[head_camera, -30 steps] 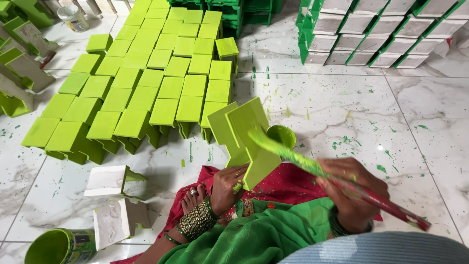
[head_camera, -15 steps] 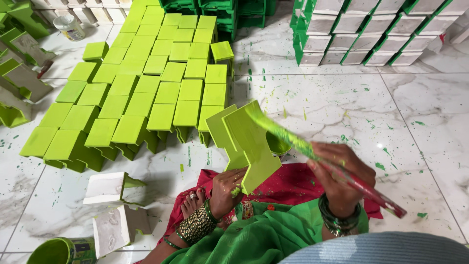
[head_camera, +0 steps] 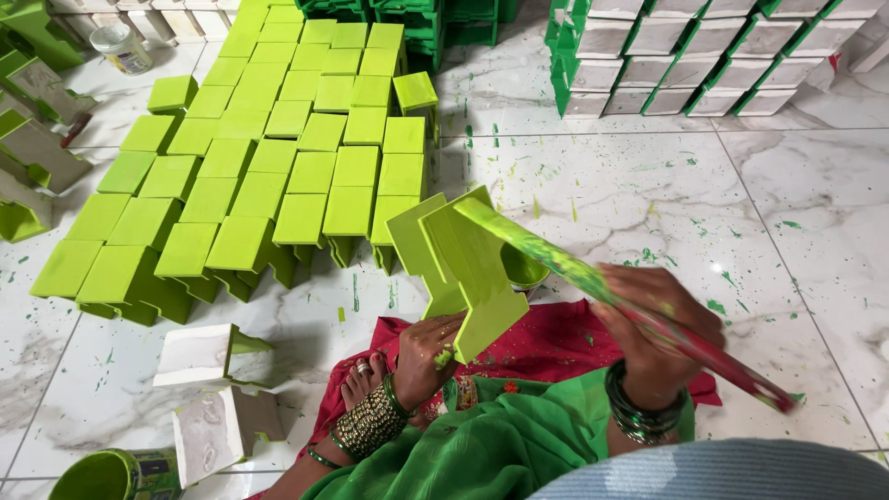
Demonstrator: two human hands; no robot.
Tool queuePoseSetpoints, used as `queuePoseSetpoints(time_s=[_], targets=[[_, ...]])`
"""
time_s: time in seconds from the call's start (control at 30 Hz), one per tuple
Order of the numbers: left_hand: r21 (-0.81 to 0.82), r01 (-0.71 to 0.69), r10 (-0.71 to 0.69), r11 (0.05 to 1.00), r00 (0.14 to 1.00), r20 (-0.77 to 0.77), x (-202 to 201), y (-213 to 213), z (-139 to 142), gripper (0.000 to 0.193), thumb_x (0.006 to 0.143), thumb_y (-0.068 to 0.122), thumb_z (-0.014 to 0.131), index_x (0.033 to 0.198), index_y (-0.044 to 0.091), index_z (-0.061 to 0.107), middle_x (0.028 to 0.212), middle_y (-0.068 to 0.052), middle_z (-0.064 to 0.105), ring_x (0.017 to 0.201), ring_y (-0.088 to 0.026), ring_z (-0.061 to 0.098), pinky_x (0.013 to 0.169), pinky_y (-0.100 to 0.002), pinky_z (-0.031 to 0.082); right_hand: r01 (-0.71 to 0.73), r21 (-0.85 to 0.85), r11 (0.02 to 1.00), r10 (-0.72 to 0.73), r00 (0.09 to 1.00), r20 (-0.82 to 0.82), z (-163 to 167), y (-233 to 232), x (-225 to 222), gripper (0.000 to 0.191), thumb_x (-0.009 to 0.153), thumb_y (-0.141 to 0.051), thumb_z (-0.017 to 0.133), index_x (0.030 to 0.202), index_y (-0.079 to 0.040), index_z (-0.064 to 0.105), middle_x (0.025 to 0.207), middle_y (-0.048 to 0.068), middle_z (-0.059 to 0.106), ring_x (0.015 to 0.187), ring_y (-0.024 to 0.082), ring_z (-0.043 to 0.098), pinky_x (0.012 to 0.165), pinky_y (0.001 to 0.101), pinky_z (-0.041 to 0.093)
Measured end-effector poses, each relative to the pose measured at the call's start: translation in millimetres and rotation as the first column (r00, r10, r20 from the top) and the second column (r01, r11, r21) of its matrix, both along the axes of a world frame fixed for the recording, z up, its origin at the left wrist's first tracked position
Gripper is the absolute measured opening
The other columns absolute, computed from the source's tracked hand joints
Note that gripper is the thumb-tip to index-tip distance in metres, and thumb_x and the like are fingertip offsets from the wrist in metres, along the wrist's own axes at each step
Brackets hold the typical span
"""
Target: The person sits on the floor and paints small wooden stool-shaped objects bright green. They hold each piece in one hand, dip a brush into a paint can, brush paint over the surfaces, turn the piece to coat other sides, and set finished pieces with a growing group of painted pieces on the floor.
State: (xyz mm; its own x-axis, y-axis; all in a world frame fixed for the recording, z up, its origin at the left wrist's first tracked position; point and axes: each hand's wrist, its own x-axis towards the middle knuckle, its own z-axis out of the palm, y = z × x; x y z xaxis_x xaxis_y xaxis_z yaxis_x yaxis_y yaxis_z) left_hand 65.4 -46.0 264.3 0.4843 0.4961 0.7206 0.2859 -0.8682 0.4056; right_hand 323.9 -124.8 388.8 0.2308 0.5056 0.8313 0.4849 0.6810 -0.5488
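The white marble floor has green paint spots on it. The left hand grips a bright green painted block from below. The right hand is wrapped around a long paint-smeared brush, maybe touching the block. Rows of green painted blocks lie nearby.

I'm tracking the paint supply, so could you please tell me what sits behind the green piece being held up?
Behind the green piece, a small bowl of green paint shows at its right edge on the marble floor. Most of the bowl is covered, so its paint level cannot be seen.
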Motion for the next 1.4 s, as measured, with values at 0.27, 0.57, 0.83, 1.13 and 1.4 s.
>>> queuePoseSetpoints(time_s=[0.27, 0.57, 0.83, 1.13, 1.4], targets=[[-0.065, -0.032, 0.033, 0.997, 0.999, 0.015, -3.7, 4.1, -11.0, 0.054, 0.064, 0.003, 0.078, 0.117, 0.003, 0.071, 0.122, -0.015, 0.074, 0.102, -0.034, 0.074, 0.083, -0.041, 0.06, -0.098, -0.201, 0.975, 0.135, 0.975, 0.178, 18.4, -38.8, 14.1, 0.022, 0.074, 0.007, 0.079, 0.095, 0.004, 0.071, 0.095, 0.017, 0.075, 0.091, 0.029, 0.077, 0.079, 0.034, 0.064], [-0.04, -0.036, 0.034, 0.999, 0.999, -0.041, 2.8, 4.7, -10.1, 0.057, 0.063, 0.002, 0.077, 0.12, 0.003, 0.07, 0.123, -0.015, 0.074, 0.103, -0.034, 0.073, 0.086, -0.042, 0.06, -0.049, -0.02, 0.999, 0.048, 0.998, -0.045, 9.6, -9.1, -13.2, 0.027, 0.081, 0.008, 0.079, 0.106, 0.007, 0.07, 0.101, 0.021, 0.074, 0.092, 0.028, 0.075, 0.083, 0.0326, 0.062], [-0.079, -0.044, 0.041, 0.996, 0.998, -0.038, 5.3, 6.1, -20.9, 0.055, 0.067, 0.003, 0.079, 0.121, 0.003, 0.07, 0.122, -0.015, 0.073, 0.103, -0.035, 0.073, 0.087, -0.042, 0.06, -0.16, -0.091, 0.983, 0.171, 0.976, 0.137, 23.0, -24.7, -12.2, 0.022, 0.076, 0.008, 0.08, 0.095, 0.002, 0.071, 0.098, 0.017, 0.075, 0.096, 0.028, 0.077, 0.08, 0.0335, 0.064], [-0.055, -0.034, 0.032, 0.998, 0.999, -0.039, 5.9, 4.4, -14.8, 0.057, 0.066, 0.003, 0.079, 0.123, 0.003, 0.07, 0.121, -0.016, 0.074, 0.101, -0.036, 0.073, 0.085, -0.043, 0.06, -0.018, -0.004, 1.0, 0.018, 0.999, 0.043, 20.9, -9.8, -17.8, 0.026, 0.079, 0.01, 0.08, 0.103, 0.005, 0.071, 0.102, 0.02, 0.074, 0.093, 0.026, 0.075, 0.082, 0.0319, 0.062], [-0.144, -0.05, 0.053, 0.988, 0.998, 0.015, 4.7, 3.9, -16.0, 0.051, 0.067, 0.001, 0.078, 0.117, 0.003, 0.071, 0.117, -0.015, 0.075, 0.1, -0.035, 0.074, 0.084, -0.042, 0.061, -0.094, -0.12, 0.988, 0.118, 0.97, 0.212, 26.8, -27.5, -2.7, 0.023, 0.074, 0.008, 0.08, 0.095, 0.003, 0.071, 0.095, 0.017, 0.075, 0.091, 0.027, 0.078, 0.078, 0.0332, 0.064]])
